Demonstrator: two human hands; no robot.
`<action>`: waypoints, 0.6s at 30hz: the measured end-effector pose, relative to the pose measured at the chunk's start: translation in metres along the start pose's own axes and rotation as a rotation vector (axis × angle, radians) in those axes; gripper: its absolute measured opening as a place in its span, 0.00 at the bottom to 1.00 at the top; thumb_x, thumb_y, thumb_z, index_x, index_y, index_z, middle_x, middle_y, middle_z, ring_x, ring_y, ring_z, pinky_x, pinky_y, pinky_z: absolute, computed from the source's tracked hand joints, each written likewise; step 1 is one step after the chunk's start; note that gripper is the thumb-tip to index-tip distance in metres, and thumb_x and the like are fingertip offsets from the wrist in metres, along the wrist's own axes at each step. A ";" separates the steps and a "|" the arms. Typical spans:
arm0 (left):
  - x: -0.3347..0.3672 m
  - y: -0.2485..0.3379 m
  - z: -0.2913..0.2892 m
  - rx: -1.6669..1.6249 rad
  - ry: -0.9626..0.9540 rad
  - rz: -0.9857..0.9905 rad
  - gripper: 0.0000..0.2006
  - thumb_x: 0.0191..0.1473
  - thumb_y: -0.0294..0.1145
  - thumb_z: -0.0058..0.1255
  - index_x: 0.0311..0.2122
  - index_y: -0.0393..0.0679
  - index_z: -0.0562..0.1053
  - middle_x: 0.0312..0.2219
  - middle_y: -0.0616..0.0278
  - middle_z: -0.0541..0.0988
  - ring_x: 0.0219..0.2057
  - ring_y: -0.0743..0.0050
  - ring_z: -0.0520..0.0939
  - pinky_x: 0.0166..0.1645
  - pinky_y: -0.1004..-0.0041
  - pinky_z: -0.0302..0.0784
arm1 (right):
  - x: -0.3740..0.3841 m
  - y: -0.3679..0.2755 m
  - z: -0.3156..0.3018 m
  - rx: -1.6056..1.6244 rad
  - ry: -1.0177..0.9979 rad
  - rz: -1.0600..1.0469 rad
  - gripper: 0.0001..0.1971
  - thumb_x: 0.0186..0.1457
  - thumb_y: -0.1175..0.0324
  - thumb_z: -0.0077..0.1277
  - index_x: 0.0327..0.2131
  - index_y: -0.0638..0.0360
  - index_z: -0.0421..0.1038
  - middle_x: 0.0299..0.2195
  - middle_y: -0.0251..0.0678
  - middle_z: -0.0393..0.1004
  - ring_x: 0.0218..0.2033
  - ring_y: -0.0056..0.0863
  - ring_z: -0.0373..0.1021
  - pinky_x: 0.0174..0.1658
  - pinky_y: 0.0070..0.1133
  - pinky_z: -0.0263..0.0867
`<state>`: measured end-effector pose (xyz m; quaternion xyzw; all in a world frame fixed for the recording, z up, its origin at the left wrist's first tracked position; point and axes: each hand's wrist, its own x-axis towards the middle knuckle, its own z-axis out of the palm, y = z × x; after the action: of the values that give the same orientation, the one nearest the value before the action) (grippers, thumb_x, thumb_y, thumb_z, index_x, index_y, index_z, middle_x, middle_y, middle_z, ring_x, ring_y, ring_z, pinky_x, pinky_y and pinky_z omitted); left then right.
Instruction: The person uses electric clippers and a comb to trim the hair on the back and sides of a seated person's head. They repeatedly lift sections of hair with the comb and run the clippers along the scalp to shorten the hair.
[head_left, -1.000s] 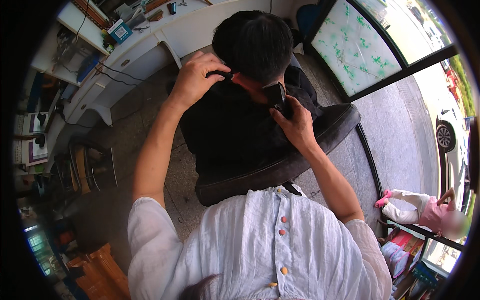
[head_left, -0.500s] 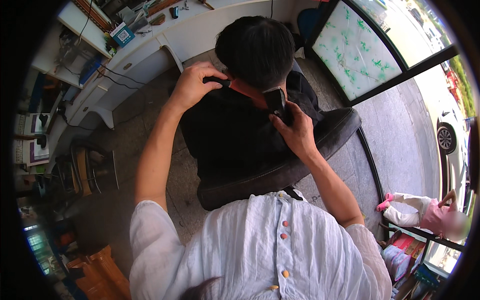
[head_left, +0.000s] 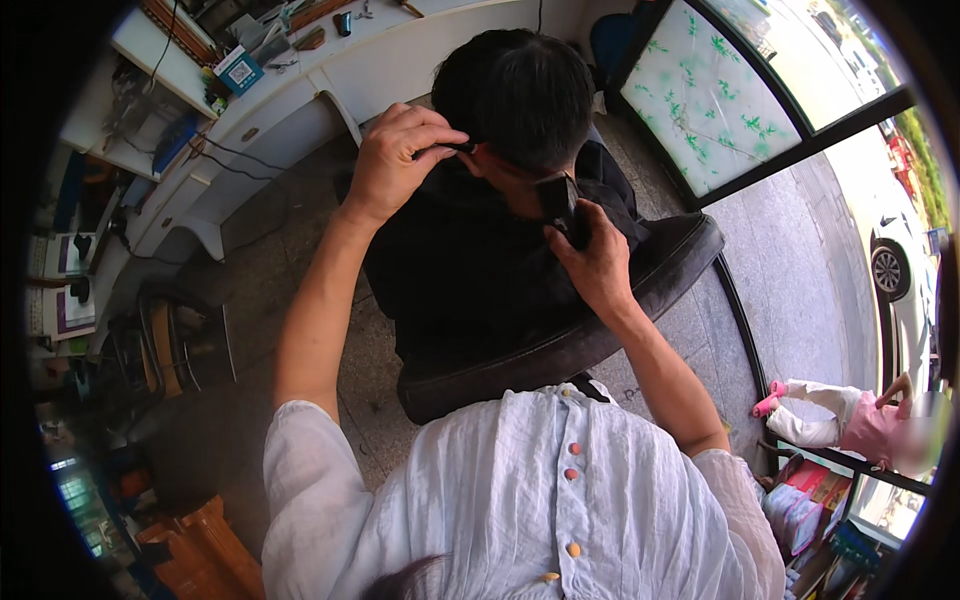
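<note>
A seated person's head with short black hair (head_left: pixel 515 95) is in front of me, turned away. A black cape (head_left: pixel 470 270) covers the shoulders. My left hand (head_left: pixel 398 160), closed in a pinch, holds the black handle of a comb (head_left: pixel 462 147) at the left side of the head near the ear; the comb's far part is hard to make out against the hair and skin. In my right hand (head_left: pixel 597 258) is a black hair clipper (head_left: pixel 557 205), its head up against the nape at the lower hairline.
The dark padded chair back (head_left: pixel 560 345) stands between me and the seated person. A white counter (head_left: pixel 310 85) with small tools runs along the left and far side. At right is a framed glass door (head_left: pixel 705 100) with leaf patterns. Another person in pink (head_left: pixel 868 432) stands outside.
My left hand has moved a little up and to the right, with the comb nearer the ear and hair. The clipper has shifted slightly to the right along the nape.
</note>
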<state>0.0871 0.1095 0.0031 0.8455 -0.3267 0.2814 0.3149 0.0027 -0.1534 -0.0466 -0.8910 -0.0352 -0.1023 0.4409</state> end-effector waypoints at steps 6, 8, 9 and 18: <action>0.004 0.004 -0.002 0.058 0.003 0.071 0.13 0.39 0.19 0.63 0.33 0.47 0.81 0.30 0.70 0.79 0.35 0.70 0.76 0.43 0.72 0.73 | 0.005 -0.013 0.004 0.003 0.004 -0.063 0.25 0.48 0.63 0.60 0.48 0.63 0.66 0.39 0.48 0.74 0.41 0.46 0.74 0.43 0.31 0.69; 0.005 0.006 -0.002 0.069 0.003 0.088 0.13 0.39 0.19 0.63 0.33 0.47 0.81 0.30 0.70 0.79 0.35 0.70 0.76 0.43 0.72 0.72 | 0.007 -0.015 0.007 -0.017 0.036 -0.106 0.27 0.48 0.62 0.61 0.49 0.64 0.66 0.39 0.48 0.75 0.41 0.42 0.74 0.43 0.29 0.69; 0.006 0.006 -0.003 0.074 0.003 0.096 0.13 0.39 0.19 0.62 0.33 0.47 0.81 0.30 0.70 0.79 0.35 0.70 0.76 0.43 0.72 0.72 | 0.008 -0.017 0.009 -0.027 0.051 -0.128 0.28 0.48 0.62 0.61 0.50 0.65 0.66 0.39 0.49 0.76 0.41 0.40 0.75 0.43 0.27 0.69; 0.012 0.020 -0.007 0.117 -0.031 0.128 0.14 0.40 0.19 0.63 0.35 0.46 0.81 0.31 0.69 0.78 0.36 0.69 0.76 0.43 0.72 0.72 | 0.016 -0.041 0.011 0.035 -0.033 -0.163 0.27 0.48 0.62 0.60 0.49 0.66 0.64 0.40 0.51 0.75 0.41 0.47 0.74 0.43 0.31 0.70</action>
<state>0.0783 0.0980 0.0226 0.8442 -0.3678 0.3063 0.2412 0.0140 -0.1197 -0.0177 -0.8788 -0.1167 -0.1226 0.4462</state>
